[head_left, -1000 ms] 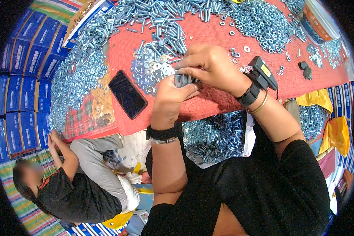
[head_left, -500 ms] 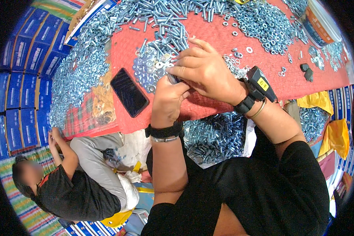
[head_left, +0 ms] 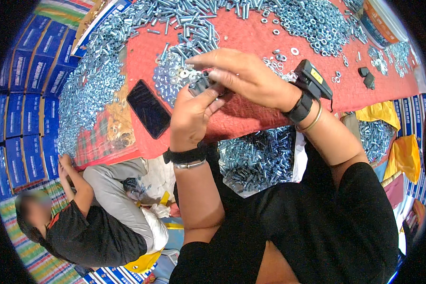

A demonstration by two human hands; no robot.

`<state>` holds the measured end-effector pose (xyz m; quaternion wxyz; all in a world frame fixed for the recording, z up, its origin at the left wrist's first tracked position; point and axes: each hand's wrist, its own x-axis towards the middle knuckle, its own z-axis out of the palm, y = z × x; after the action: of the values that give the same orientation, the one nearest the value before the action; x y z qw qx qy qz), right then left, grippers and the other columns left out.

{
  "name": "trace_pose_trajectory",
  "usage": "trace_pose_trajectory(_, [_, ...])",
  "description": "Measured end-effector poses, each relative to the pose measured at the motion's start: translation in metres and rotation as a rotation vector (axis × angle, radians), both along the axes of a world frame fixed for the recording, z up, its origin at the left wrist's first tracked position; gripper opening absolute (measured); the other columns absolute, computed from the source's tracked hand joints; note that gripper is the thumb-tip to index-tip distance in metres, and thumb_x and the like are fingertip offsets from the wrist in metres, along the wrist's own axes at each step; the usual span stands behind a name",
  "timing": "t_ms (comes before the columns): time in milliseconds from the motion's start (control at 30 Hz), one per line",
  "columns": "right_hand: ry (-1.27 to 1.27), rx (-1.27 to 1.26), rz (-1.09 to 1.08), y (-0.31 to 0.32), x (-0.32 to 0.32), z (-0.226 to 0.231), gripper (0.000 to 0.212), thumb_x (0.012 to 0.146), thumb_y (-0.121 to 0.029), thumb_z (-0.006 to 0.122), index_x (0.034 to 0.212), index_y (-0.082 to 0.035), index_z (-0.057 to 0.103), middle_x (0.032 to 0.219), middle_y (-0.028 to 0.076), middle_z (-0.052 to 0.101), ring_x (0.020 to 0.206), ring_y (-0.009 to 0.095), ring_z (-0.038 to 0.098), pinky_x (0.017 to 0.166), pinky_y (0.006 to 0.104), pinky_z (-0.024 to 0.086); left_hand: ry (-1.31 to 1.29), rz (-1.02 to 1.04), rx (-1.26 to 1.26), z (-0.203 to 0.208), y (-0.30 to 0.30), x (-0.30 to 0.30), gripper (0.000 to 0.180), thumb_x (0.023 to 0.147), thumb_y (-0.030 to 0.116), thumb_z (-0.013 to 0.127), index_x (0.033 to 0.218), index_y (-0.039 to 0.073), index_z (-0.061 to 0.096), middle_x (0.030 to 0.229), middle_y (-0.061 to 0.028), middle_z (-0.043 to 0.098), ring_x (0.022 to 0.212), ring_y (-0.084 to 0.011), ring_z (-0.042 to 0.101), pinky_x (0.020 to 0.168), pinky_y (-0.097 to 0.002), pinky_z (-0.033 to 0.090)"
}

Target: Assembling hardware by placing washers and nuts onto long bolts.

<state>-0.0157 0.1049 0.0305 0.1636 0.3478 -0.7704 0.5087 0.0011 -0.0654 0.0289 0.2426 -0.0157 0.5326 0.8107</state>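
Note:
My left hand (head_left: 192,113) is closed, thumb up, around a few short grey metal pieces (head_left: 201,85) that look like bolts; fingers cover most of them. Over it arches my right hand (head_left: 251,78), its fingers pointing left and its thumb bent down at the upper end of those pieces. Whatever sits between its thumb and fingers is mostly hidden. Just beyond my hands is a pile of flat washers (head_left: 173,75), with loose bolts (head_left: 199,35) heaped behind it. Left of my left hand lies a dark phone (head_left: 149,109) on the red cloth (head_left: 241,35).
Nuts (head_left: 312,28) and spring washers (head_left: 274,64) lie to the right, near a white bucket (head_left: 386,23). Small metal parts (head_left: 87,90) cover the left side. Below the table edge is a bolt-filled container (head_left: 258,161). Another person (head_left: 90,222) sits at the lower left, beside stacked blue boxes (head_left: 28,113).
My left hand has turned and opened up slightly, so the grey pieces show more. My right hand's raised fingers have come down over them. The whole view has shifted a little.

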Motion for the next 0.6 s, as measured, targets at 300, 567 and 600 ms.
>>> trace_pose_trajectory(300, [-0.208, 0.485, -0.201, 0.026, -0.002, -0.032, 0.023, 0.072, -0.019, 0.072, 0.088, -0.004, 0.065, 0.082, 0.013, 0.062, 0.075, 0.031, 0.062, 0.064, 0.0392, 0.048, 0.058, 0.051, 0.012, 0.004, -0.007, -0.004, 0.023, 0.091, 0.004, 0.053, 0.113, -0.005, 0.054, 0.105, -0.0177, 0.064, 0.098, -0.0273, 0.064, 0.086, -0.0337, 0.054])
trace_pose_trajectory(567, [-0.132, 0.486, -0.302, 0.007, 0.011, -0.044, 0.022, 0.069, -0.017, 0.071, 0.087, -0.006, 0.065, 0.079, 0.012, 0.06, 0.073, 0.034, 0.061, 0.062, 0.0437, 0.049, 0.081, 0.082, 0.026, 0.001, -0.011, -0.006, 0.026, 0.093, 0.006, 0.052, 0.115, -0.007, 0.053, 0.108, -0.0171, 0.062, 0.102, -0.0289, 0.062, 0.089, -0.0335, 0.054])
trace_pose_trajectory(600, [-0.13, 0.486, -0.301, 0.007, 0.01, -0.045, 0.022, 0.069, -0.017, 0.071, 0.087, -0.006, 0.065, 0.079, 0.012, 0.06, 0.073, 0.034, 0.061, 0.062, 0.0437, 0.049, 0.082, 0.083, 0.025, 0.001, -0.011, -0.005, 0.026, 0.093, 0.006, 0.052, 0.115, -0.007, 0.053, 0.108, -0.0171, 0.062, 0.102, -0.0289, 0.062, 0.089, -0.0335, 0.054])
